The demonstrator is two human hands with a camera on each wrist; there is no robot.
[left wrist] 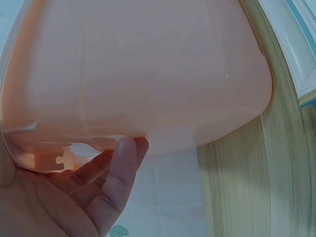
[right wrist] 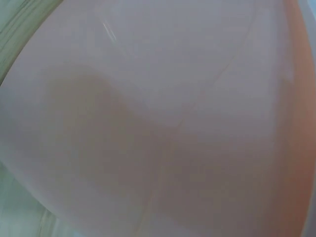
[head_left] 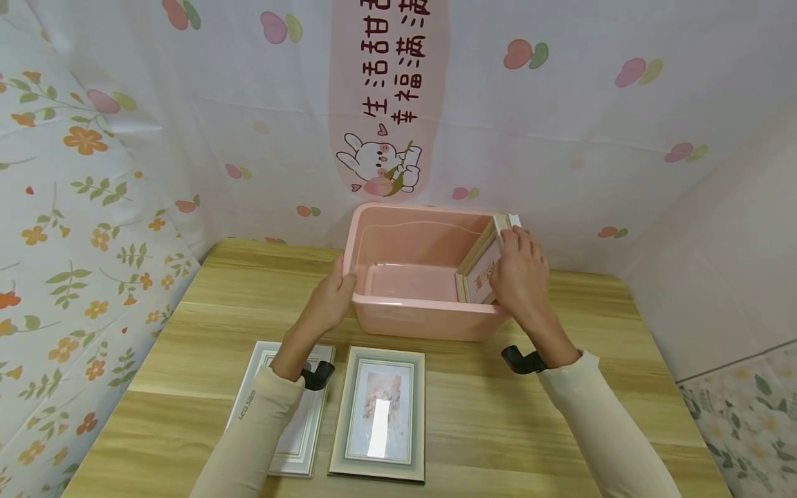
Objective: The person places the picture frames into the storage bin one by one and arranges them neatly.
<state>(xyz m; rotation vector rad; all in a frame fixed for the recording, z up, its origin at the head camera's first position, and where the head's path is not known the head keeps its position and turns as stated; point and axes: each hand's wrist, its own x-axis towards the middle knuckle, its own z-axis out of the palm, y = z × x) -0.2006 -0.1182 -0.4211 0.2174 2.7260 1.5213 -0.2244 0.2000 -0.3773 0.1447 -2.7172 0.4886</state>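
Observation:
A pink plastic bin stands on the table against the patterned backdrop. My left hand grips its left rim, and the left wrist view shows the fingers and thumb bent at the bin's edge. At the bin's right end, a cream picture frame with a pink picture leans upright inside, a white edge of another showing behind it. Over its upper edge, my right hand holds the frame near the right rim; part of that rim is hidden. In the right wrist view only the bin's wall shows, not the hand.
Two more picture frames lie flat on the wooden table in front of the bin: a pale green one and a white one partly under the left forearm. Patterned cloth hangs behind and to the left.

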